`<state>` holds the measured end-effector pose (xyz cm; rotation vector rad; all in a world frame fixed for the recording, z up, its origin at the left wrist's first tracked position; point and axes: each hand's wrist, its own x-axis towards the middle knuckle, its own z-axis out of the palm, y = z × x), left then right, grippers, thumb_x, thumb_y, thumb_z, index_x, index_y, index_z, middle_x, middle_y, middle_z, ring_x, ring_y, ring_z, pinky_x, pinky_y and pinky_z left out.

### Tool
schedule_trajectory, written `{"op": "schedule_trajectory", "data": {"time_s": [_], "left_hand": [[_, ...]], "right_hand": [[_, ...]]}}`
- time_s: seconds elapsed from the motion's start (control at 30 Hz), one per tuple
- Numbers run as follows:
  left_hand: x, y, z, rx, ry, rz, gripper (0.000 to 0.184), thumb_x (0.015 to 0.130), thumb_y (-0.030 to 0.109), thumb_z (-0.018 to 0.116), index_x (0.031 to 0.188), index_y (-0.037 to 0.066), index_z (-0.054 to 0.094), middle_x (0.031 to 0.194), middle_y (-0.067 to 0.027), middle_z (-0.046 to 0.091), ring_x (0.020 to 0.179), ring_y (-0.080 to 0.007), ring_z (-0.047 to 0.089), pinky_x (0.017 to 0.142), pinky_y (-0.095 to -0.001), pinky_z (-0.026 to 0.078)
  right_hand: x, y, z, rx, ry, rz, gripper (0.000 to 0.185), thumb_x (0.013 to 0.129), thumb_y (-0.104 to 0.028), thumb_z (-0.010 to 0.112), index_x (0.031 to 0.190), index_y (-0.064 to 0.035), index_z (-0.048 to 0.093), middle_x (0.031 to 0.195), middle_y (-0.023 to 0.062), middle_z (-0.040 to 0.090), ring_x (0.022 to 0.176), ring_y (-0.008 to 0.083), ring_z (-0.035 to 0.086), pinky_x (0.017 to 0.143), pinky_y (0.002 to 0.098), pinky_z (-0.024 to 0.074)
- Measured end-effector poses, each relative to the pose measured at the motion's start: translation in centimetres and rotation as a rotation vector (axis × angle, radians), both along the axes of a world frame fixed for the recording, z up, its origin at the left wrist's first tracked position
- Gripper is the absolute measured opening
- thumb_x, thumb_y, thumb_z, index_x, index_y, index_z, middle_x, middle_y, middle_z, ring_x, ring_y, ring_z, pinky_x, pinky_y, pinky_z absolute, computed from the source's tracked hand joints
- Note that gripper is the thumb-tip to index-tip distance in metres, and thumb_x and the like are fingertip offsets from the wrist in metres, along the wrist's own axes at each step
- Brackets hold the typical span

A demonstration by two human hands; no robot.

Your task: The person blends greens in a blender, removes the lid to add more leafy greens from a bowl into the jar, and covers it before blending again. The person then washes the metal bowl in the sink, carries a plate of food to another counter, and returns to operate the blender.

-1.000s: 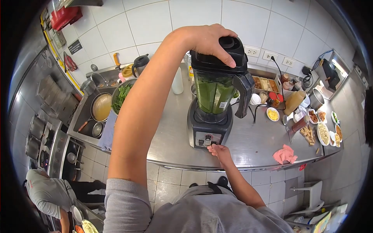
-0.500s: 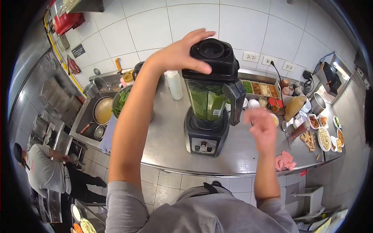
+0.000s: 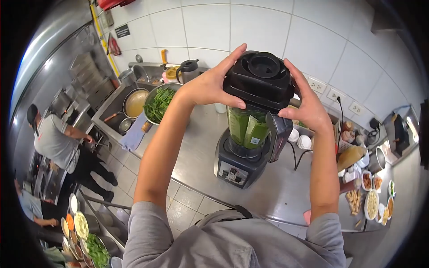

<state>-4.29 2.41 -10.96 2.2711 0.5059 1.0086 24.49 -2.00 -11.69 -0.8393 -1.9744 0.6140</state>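
Observation:
A blender jar (image 3: 246, 129) with green contents sits on its dark base (image 3: 237, 167) on the steel counter. The black blender lid (image 3: 257, 87) tops the jar. My left hand (image 3: 206, 87) grips the lid's left side, thumb along the front edge and fingers reaching behind. From the right, my right hand (image 3: 313, 111) clasps the same lid, its thumb at the front corner above the jar's handle (image 3: 280, 136). Parts of the fingers of both hands are hidden behind the lid.
Left of the blender stand a bowl of green vegetables (image 3: 160, 105), a jug (image 3: 189, 71) and a sink with a pan (image 3: 135, 102). Small food dishes (image 3: 372, 204) and a bottle (image 3: 351, 157) are at right. A co-worker (image 3: 58, 138) stands at far left.
My right hand has moved up and left from beside the blender onto the lid. My left hand stays on the lid. The camera view has turned toward the left.

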Motion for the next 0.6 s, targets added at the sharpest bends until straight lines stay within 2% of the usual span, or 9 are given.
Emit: {"op": "schedule_trajectory", "data": {"time_s": [0.07,0.1,0.23,0.33,0.37,0.4,0.47,0.6], "left_hand": [[0.2,-0.3,-0.2,-0.011,-0.075,-0.006,0.128,0.061,0.023,0.094,0.159,0.008,0.013,0.158,-0.0183,0.031,0.144,-0.0270,0.034,0.119,-0.0375,0.026],[0.3,-0.3,-0.4,-0.007,-0.080,0.010,0.128,0.061,0.023,0.094,0.159,0.008,0.013,0.158,-0.0183,0.031,0.144,-0.0270,0.034,0.119,-0.0375,0.026],[0.6,-0.7,-1.1,0.000,-0.142,0.037,0.123,0.062,0.023,0.094,0.158,0.007,0.019,0.157,-0.0176,0.034,0.143,-0.0261,0.036,0.119,-0.0372,0.028],[0.6,-1.0,-1.2,0.007,-0.157,0.059,0.121,0.063,0.023,0.094,0.158,0.005,0.021,0.157,-0.0169,0.036,0.143,-0.0250,0.037,0.119,-0.0373,0.028],[0.6,-1.0,-1.2,0.025,-0.143,0.081,0.121,0.063,0.024,0.094,0.157,0.005,0.021,0.156,-0.0165,0.037,0.142,-0.0243,0.037,0.118,-0.0374,0.028],[0.7,-1.0,-1.3,0.032,-0.143,0.084,0.121,0.063,0.024,0.094,0.157,0.005,0.021,0.156,-0.0165,0.037,0.142,-0.0243,0.037,0.118,-0.0374,0.028],[0.8,-1.1,-1.7,0.013,-0.200,0.071,0.121,0.062,0.026,0.095,0.157,0.005,0.023,0.155,-0.0160,0.039,0.141,-0.0236,0.039,0.118,-0.0376,0.029],[1.0,-1.3,-2.0,-0.031,-0.218,0.097,0.120,0.062,0.027,0.095,0.157,0.007,0.024,0.151,-0.0154,0.045,0.137,-0.0237,0.045,0.115,-0.0371,0.034]], "right_hand": [[-0.1,0.2,0.0,0.068,-0.039,-0.049,0.118,0.053,-0.033,0.090,0.155,-0.0148,0.033,0.155,0.0107,0.037,0.144,0.0276,0.035,0.118,0.0450,0.0294],[-0.1,0.4,-0.2,0.143,-0.053,-0.068,0.113,0.053,-0.036,0.090,0.152,-0.0140,0.039,0.152,0.0122,0.039,0.141,0.0295,0.039,0.114,0.0448,0.0353],[-0.1,0.3,-0.2,0.161,-0.040,-0.114,0.110,0.051,-0.045,0.089,0.148,-0.0142,0.046,0.153,0.0140,0.039,0.136,0.0324,0.046,0.109,0.0452,0.0411],[0.1,0.6,-0.2,0.177,-0.043,-0.115,0.111,0.050,-0.049,0.089,0.147,-0.0144,0.047,0.152,0.0147,0.040,0.136,0.0325,0.046,0.109,0.0454,0.0413],[0.2,1.0,-0.4,0.197,-0.041,-0.134,0.115,0.046,-0.055,0.091,0.145,-0.0147,0.049,0.151,0.0156,0.042,0.136,0.0328,0.047,0.108,0.0455,0.0419],[0.2,1.1,-0.4,0.204,-0.040,-0.130,0.115,0.046,-0.055,0.091,0.145,-0.0147,0.049,0.151,0.0156,0.042,0.136,0.0328,0.047,0.108,0.0455,0.0419],[0.1,1.1,-0.3,0.181,0.005,-0.122,0.122,0.039,-0.067,0.088,0.143,-0.0148,0.052,0.150,0.0162,0.043,0.134,0.0323,0.048,0.106,0.0451,0.0426],[0.1,1.6,-0.4,0.183,0.030,-0.106,0.125,0.034,-0.076,0.079,0.140,-0.0143,0.054,0.149,0.0172,0.044,0.133,0.0322,0.049,0.105,0.0447,0.0441]]}}
